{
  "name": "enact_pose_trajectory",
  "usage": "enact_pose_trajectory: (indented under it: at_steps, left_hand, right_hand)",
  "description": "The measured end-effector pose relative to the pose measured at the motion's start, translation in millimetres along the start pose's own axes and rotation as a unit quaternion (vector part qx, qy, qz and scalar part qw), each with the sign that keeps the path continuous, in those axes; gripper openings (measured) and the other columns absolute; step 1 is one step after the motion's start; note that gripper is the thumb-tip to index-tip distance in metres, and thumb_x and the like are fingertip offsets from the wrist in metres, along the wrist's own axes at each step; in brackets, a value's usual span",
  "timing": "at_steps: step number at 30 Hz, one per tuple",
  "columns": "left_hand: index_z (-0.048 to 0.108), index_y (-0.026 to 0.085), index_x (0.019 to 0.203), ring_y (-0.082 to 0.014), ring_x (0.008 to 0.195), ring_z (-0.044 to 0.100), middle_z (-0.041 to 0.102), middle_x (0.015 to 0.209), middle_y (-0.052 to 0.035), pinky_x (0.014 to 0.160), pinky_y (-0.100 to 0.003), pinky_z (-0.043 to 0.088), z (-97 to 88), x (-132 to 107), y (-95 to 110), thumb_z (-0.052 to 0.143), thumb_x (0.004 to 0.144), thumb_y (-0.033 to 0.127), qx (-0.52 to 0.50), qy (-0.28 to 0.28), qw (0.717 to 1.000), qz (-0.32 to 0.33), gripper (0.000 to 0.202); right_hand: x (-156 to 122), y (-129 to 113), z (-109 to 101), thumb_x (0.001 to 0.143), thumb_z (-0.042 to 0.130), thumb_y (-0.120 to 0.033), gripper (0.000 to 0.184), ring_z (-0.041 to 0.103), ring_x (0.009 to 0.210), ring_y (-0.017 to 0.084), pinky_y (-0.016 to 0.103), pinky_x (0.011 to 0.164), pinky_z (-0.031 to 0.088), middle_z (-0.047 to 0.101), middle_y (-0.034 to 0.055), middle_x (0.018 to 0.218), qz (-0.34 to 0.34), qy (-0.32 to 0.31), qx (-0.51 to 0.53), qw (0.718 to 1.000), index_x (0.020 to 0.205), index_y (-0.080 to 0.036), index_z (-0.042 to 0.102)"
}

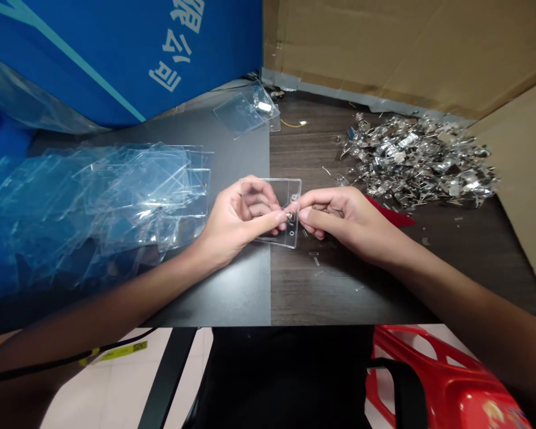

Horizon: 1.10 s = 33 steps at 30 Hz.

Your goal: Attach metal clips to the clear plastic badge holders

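My left hand [239,220] grips a clear plastic badge holder [279,208] by its left side, with the thumb reaching its top hole edge. My right hand [352,223] comes in from the other side, its fingertips pinching a small metal clip [290,215] at the holder's slot. The fingers partly hide the clip, and its exact fit in the hole is hard to see. A heap of several loose metal clips [417,161] lies to the right of my right hand. To the left of my left hand lies a spread stack of clear plastic holders [116,202].
A separate clear holder [245,113] lies at the back, near a thin yellow wire [293,123]. A red scrap [390,213] and small metal bits [313,253] lie on the dark table [232,298]. Cardboard [375,47] and a blue banner [116,53] rise behind. A red stool [446,381] stands below.
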<state>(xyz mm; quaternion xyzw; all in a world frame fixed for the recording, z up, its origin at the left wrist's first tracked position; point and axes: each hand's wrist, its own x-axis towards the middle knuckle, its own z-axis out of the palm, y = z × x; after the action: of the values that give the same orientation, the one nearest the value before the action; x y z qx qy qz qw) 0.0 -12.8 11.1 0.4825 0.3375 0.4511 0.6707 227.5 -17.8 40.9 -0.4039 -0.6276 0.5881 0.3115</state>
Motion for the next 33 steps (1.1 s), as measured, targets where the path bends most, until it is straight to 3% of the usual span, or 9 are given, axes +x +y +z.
enact_pose_trajectory:
  at_steps: [5, 11, 14, 18, 23, 33]
  left_hand:
    - [0.064, 0.016, 0.083, -0.0089, 0.069, 0.073, 0.072, 0.081, 0.0015, 0.060, -0.015, 0.059, -0.9, 1.2, 6.5, 0.096, 0.083, 0.020, -0.001, -0.017, 1.000, -0.016, 0.032]
    - [0.060, 0.017, 0.089, -0.0126, 0.087, 0.078, 0.078, 0.098, -0.0040, 0.089, -0.024, 0.067, -0.2, -2.6, 9.8, 0.094, 0.088, 0.027, -0.014, -0.041, 0.997, -0.059, 0.035]
    - [0.062, 0.019, 0.101, -0.0173, 0.095, 0.081, 0.079, 0.108, -0.0071, 0.096, -0.031, 0.068, -0.7, -3.9, 8.0, 0.093, 0.091, 0.029, -0.012, -0.043, 0.997, -0.067, 0.034]
    - [0.069, 0.017, 0.108, -0.0148, 0.086, 0.079, 0.078, 0.100, -0.0055, 0.088, -0.026, 0.067, -3.3, -2.4, 4.2, 0.096, 0.087, 0.026, -0.022, -0.043, 0.997, -0.053, 0.036]
    - [0.076, 0.015, 0.103, -0.0126, 0.083, 0.077, 0.078, 0.097, -0.0045, 0.083, -0.023, 0.065, -4.3, 0.0, 3.2, 0.099, 0.082, 0.023, -0.020, -0.025, 0.998, -0.053, 0.032]
    - [0.078, 0.016, 0.090, -0.0122, 0.079, 0.074, 0.079, 0.091, -0.0032, 0.082, -0.024, 0.064, -3.2, 0.8, 5.3, 0.098, 0.082, 0.027, 0.063, 0.022, 0.998, 0.000, 0.024]
  right_hand:
    - [0.3, -1.7, 1.6, 0.095, 0.073, -0.019, 0.024, 0.064, 0.074, 0.014, 0.028, 0.068, 0.049, 0.077, 0.0021, 0.088, -0.019, -0.010, 0.008, 1.000, 0.117, -0.015, 0.081]
    - [-3.0, 6.5, 2.8, 0.099, 0.062, -0.013, 0.038, 0.072, 0.090, 0.020, 0.034, 0.081, 0.057, 0.079, 0.0045, 0.101, -0.066, -0.002, -0.052, 0.996, 0.135, -0.019, 0.069]
    - [-4.6, 8.7, 2.9, 0.100, 0.061, -0.015, 0.037, 0.073, 0.094, 0.022, 0.036, 0.086, 0.058, 0.078, 0.0047, 0.104, -0.081, 0.003, -0.104, 0.991, 0.136, -0.022, 0.068]
    - [-4.5, 8.3, 3.8, 0.101, 0.060, -0.016, 0.037, 0.074, 0.092, 0.023, 0.037, 0.088, 0.057, 0.079, 0.0045, 0.102, -0.096, 0.008, -0.134, 0.986, 0.137, -0.022, 0.067]
    - [-5.2, 7.3, 5.0, 0.100, 0.064, -0.018, 0.035, 0.076, 0.092, 0.023, 0.038, 0.089, 0.057, 0.080, 0.0048, 0.102, -0.093, 0.025, -0.171, 0.980, 0.135, -0.021, 0.067]
    - [-6.9, 6.7, 6.3, 0.099, 0.070, -0.023, 0.017, 0.073, 0.084, 0.020, 0.033, 0.073, 0.054, 0.082, 0.0055, 0.104, -0.084, 0.048, -0.196, 0.976, 0.116, -0.022, 0.069]
